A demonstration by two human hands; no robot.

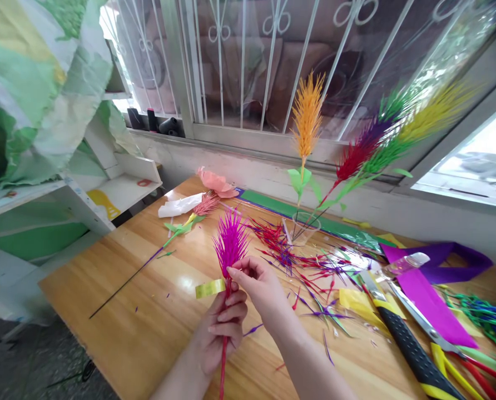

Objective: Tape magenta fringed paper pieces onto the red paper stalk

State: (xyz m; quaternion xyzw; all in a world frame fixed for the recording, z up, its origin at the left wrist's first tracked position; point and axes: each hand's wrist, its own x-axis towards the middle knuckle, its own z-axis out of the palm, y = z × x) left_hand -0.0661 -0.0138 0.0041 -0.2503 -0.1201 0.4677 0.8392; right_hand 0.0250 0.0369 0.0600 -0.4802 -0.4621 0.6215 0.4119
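Note:
Upright in front of me is an artificial wheat ear [231,239] with magenta bristles on a red stem. My left hand [227,325] is closed around the stem below the bristles. At the base of the bristles, my right hand [256,280] pinches with thumb and forefinger; any small piece between those fingers is hidden. A shiny yellow strip of tape [210,288] sticks out to the left, just above my left hand. Loose red and purple bristle pieces [273,239] lie scattered on the table behind my hands.
A clear cup [306,229] holds finished orange, red-purple-green and green-yellow ears. On the wooden table [118,289] lie a pink-headed stem [177,230] and pink paper flower [217,182]. A utility knife [410,339], scissors [427,328] and magenta paper [434,308] are at right.

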